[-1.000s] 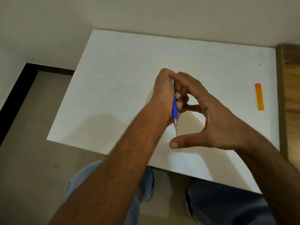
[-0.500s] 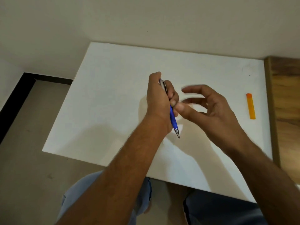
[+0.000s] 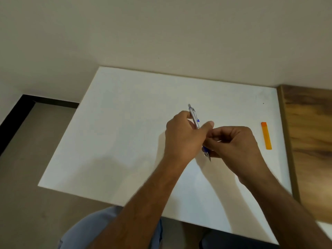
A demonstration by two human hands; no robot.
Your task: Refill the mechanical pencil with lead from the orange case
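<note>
Above the white worktop (image 3: pixel 125 141), the left hand (image 3: pixel 181 139) grips the mechanical pencil (image 3: pixel 195 119), its silver cap end tilted up and away and its tip pointing down toward the person. The right hand (image 3: pixel 235 146) curls its fingers around the pencil's lower blue section. The orange case (image 3: pixel 266 135) lies flat on the worktop near its right edge, well apart from both hands.

The mechanical pencil (image 3: pixel 194 119) shows a silvery, metal-looking barrel with a glossy blue plastic grip. Right of it, the orange case (image 3: pixel 266 135) looks like translucent plastic. It lies on a matt white table (image 3: pixel 125 132), with grained wood (image 3: pixel 309 133) further right.
</note>
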